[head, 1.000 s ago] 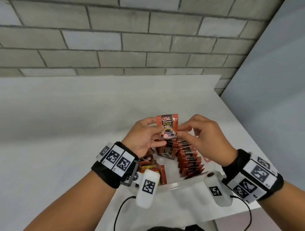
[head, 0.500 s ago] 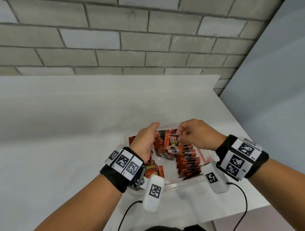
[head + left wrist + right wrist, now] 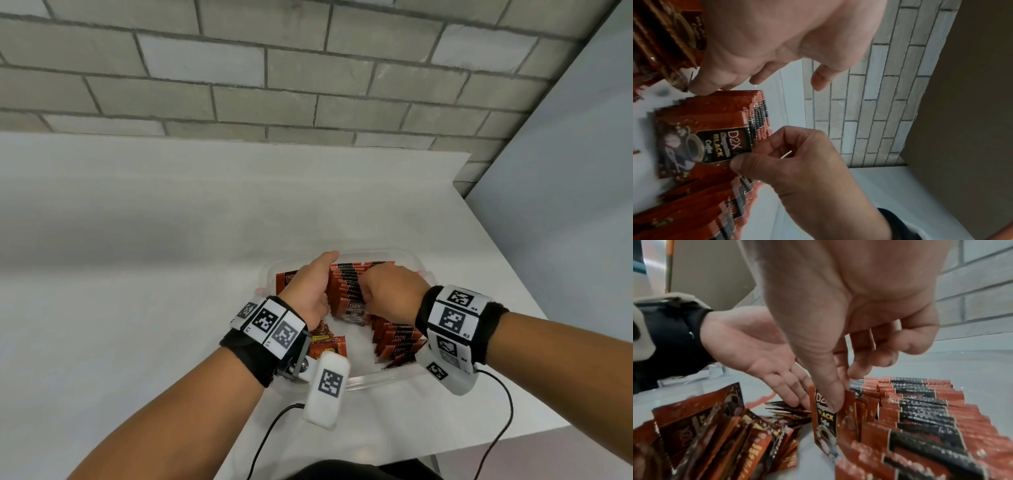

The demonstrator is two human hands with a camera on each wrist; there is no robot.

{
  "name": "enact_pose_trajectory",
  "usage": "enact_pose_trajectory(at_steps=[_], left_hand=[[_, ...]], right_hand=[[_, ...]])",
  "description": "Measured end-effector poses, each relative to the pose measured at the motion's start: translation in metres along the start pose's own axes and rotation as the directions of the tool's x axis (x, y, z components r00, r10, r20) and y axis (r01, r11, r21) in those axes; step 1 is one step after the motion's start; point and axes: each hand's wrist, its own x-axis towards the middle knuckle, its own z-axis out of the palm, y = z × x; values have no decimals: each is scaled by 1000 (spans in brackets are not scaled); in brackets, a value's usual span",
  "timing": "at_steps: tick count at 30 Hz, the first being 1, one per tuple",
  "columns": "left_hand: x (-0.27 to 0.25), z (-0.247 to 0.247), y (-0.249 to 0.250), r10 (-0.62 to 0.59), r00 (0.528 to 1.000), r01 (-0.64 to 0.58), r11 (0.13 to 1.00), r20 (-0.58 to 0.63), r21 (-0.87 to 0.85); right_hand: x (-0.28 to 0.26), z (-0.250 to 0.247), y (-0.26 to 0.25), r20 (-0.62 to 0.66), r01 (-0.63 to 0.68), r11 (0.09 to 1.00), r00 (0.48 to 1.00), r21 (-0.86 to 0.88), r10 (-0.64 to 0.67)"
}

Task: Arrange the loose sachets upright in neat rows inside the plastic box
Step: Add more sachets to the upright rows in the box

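A clear plastic box (image 3: 376, 379) sits on the white table and holds rows of upright red-and-black coffee sachets (image 3: 349, 277). My right hand (image 3: 387, 291) pinches one D2X sachet (image 3: 354, 308) by its top edge, thumb on its printed face (image 3: 824, 421), at the near end of the left row (image 3: 756, 110). My left hand (image 3: 313, 284) is open, its straight fingers (image 3: 789, 386) lying along the left side of that row. A second row (image 3: 397, 339) runs under my right wrist. Loose sachets (image 3: 329, 346) lie flat in the box's near left corner.
Another sachet (image 3: 286, 279) leans against the box's far left wall. The white table (image 3: 171, 274) stretches left and back to a brick wall (image 3: 274, 85). The table's right edge lies close to the box, beside a grey panel (image 3: 565, 205). Cables (image 3: 267, 438) trail from my wrists.
Both hands held the sachet up above the box a second ago. It has come down to the near end of the left row; my left hand has let go and lies flat beside the row.
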Motion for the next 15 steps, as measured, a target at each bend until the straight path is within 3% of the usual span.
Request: enact_pose_trajectory(at_steps=[6, 15], left_hand=[[1, 0, -1, -76, 995, 81, 994, 70, -68], [3, 3, -4, -97, 990, 111, 985, 103, -135]], right_hand=[[6, 4, -3, 26, -2, 992, 1000, -123, 5], [11, 5, -7, 18, -21, 988, 1000, -153, 24]])
